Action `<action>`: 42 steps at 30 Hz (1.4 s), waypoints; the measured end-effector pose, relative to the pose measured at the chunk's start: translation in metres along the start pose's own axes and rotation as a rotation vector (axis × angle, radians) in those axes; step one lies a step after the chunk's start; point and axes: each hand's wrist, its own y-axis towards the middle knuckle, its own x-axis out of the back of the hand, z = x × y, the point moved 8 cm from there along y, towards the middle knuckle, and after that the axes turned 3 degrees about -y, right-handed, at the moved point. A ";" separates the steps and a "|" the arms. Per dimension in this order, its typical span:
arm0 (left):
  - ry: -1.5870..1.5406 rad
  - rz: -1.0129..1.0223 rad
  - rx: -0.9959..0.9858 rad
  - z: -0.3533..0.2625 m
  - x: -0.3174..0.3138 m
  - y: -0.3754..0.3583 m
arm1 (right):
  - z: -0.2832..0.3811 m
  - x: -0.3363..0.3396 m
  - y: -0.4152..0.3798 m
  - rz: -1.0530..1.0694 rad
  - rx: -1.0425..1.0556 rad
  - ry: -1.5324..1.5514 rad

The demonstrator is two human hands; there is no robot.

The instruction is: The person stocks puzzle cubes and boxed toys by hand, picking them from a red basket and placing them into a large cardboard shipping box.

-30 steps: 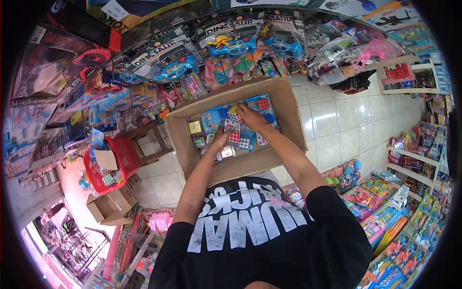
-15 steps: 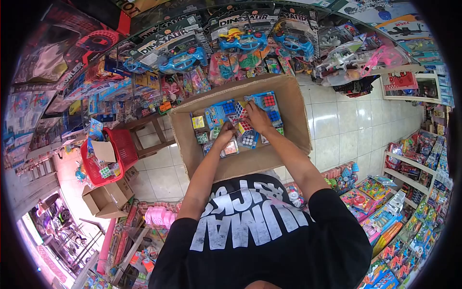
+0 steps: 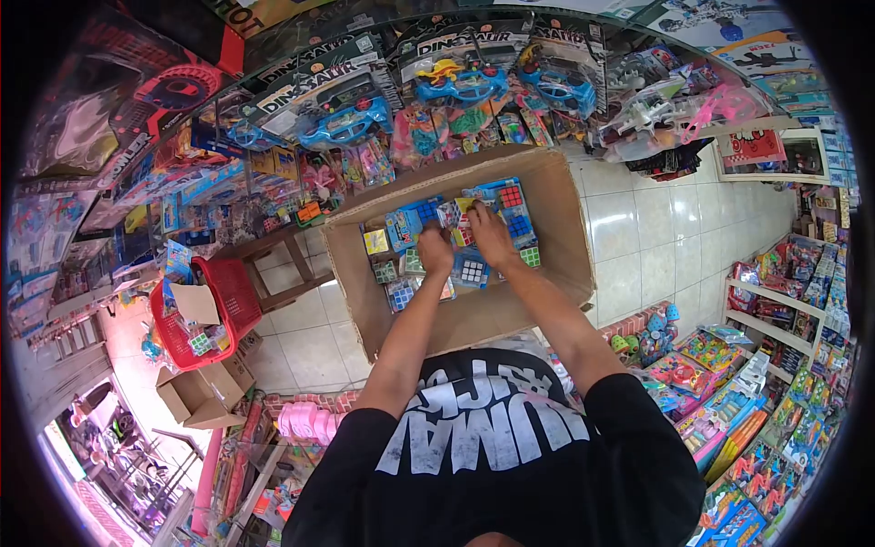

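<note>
Head view | left hand [image 3: 436, 248], right hand [image 3: 492, 232] closed on puzzle-cube packs [image 3: 471, 270] in cardboard box [image 3: 556, 219] | light, stiff (grip edges)

Pale floor tiles [image 3: 638, 246] run right. Packaged toys [image 3: 456, 87] hang along the far wall; shelves [image 3: 784, 319] stand right. Daylight brightens the near left, perhaps a doorway [image 3: 100, 428].

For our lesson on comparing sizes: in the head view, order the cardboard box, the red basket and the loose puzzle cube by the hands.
1. cardboard box
2. red basket
3. puzzle cube

The basket lies off to the side, so the lens may distort its size.
</note>
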 end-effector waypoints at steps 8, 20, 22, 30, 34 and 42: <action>0.029 -0.010 -0.254 -0.003 -0.009 -0.002 | -0.007 -0.015 0.003 0.104 0.004 0.032; 0.255 0.209 -0.160 -0.035 0.035 -0.007 | -0.034 0.026 0.012 0.324 0.019 0.402; 0.091 0.046 -0.308 -0.083 0.109 -0.029 | -0.046 0.067 0.011 0.189 0.100 0.412; 0.044 -0.895 0.157 0.046 0.303 -0.194 | -0.196 0.178 -0.024 -0.288 -0.419 1.609; -0.241 -0.723 0.396 0.235 0.206 -0.253 | -0.259 0.069 -0.056 -0.142 -0.749 1.393; -0.209 0.170 0.342 0.260 -0.006 -0.406 | -0.293 -0.163 -0.187 0.330 -0.768 1.101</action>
